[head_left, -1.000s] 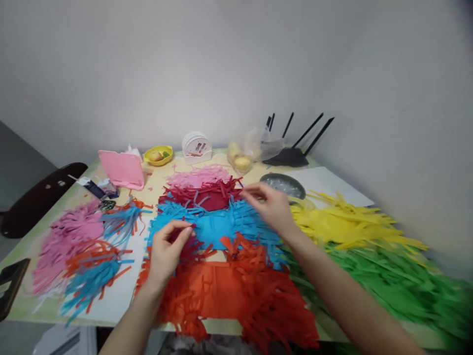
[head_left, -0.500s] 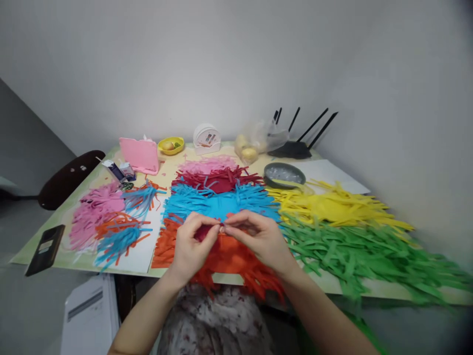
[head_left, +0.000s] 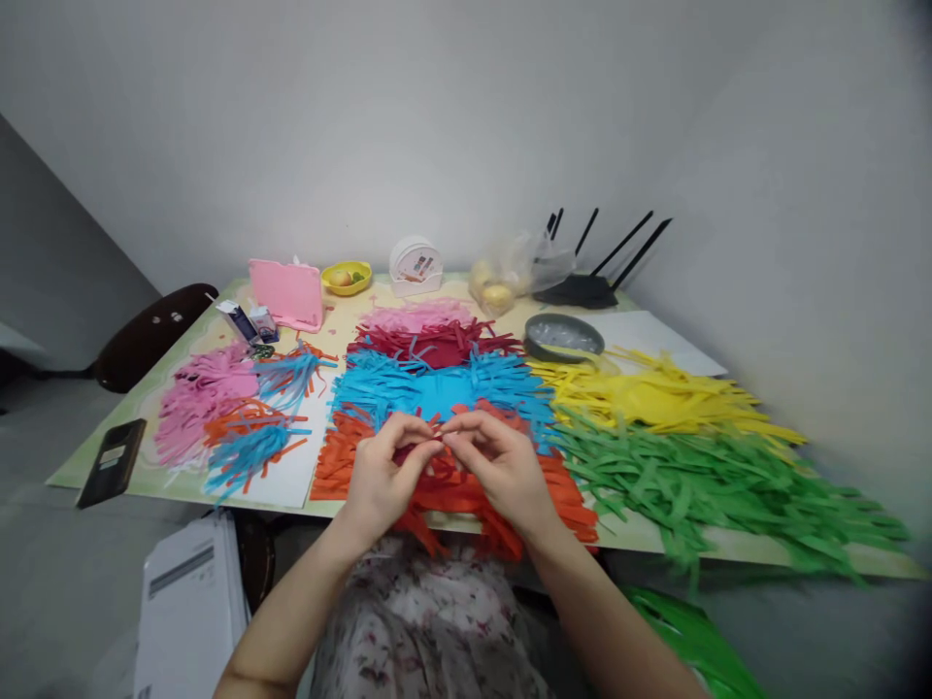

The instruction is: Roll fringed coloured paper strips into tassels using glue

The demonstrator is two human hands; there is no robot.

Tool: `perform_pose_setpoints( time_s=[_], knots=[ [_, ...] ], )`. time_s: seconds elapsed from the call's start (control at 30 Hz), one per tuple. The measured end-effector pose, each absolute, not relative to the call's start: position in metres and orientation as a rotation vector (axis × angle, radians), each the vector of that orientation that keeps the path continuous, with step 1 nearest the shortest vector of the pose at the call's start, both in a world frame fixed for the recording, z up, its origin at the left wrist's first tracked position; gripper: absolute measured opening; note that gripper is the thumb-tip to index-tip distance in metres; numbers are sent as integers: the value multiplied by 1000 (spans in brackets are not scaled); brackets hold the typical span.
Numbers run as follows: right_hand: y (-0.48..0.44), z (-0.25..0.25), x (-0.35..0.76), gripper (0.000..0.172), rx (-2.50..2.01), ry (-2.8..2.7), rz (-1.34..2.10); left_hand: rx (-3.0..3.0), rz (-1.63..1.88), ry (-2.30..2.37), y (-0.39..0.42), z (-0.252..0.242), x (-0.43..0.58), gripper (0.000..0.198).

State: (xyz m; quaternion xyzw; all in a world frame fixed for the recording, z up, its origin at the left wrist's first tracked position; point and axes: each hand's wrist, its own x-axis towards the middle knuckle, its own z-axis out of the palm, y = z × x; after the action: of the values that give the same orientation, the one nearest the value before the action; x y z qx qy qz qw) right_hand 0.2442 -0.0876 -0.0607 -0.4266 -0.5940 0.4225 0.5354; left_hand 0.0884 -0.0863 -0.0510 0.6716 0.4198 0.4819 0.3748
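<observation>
My left hand point(head_left: 385, 471) and my right hand point(head_left: 502, 466) meet fingertip to fingertip above the fringed orange pieces point(head_left: 339, 466). Both are closed in a pinch. A thin dark red strip point(head_left: 405, 452) of fabric or paper shows inside the curled fingers of my left hand and runs to where the fingertips meet. The fingertips hide most of it. Beyond the hands lie fringed blue pieces point(head_left: 444, 391), then dark red ones point(head_left: 444, 349) and pink ones point(head_left: 415, 316).
Yellow fringe point(head_left: 655, 393) and green fringe point(head_left: 714, 476) cover the right side. Small blue-and-orange tassels point(head_left: 251, 456) lie left, near a phone point(head_left: 111, 464). Behind stand a pink tablet case point(head_left: 287, 294), a yellow bowl point(head_left: 347, 282), a grey bowl point(head_left: 560, 340) and a black router point(head_left: 579, 291).
The camera view has shifted slightly, so the table sits a little higher and its left side further right. My hands stay together, with the fingertips still pinched.
</observation>
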Motion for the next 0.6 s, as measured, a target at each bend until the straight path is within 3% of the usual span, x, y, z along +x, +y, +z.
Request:
perform_pose_setpoints(
  time_s=[0.13, 0.27, 0.47, 0.6],
  knots=[
    [-86, -64, 240, 23, -967, -1312, 1173, 1509, 1224, 988, -88, -55, 90, 12],
    [-86, -64, 245, 22, -1048, -1269, 1034, 1579, 1249, 995, -89, -54, 87, 18],
    [-89, -63, 237, 17, -1048, -1315, 1014, 1670, 1377, 1089, -88, -56, 85, 1],
    [-88, -63, 236, 21, -1010, -1305, 1113, 1659, 1416, 1102, -89, -60, 85, 2]
  ],
)
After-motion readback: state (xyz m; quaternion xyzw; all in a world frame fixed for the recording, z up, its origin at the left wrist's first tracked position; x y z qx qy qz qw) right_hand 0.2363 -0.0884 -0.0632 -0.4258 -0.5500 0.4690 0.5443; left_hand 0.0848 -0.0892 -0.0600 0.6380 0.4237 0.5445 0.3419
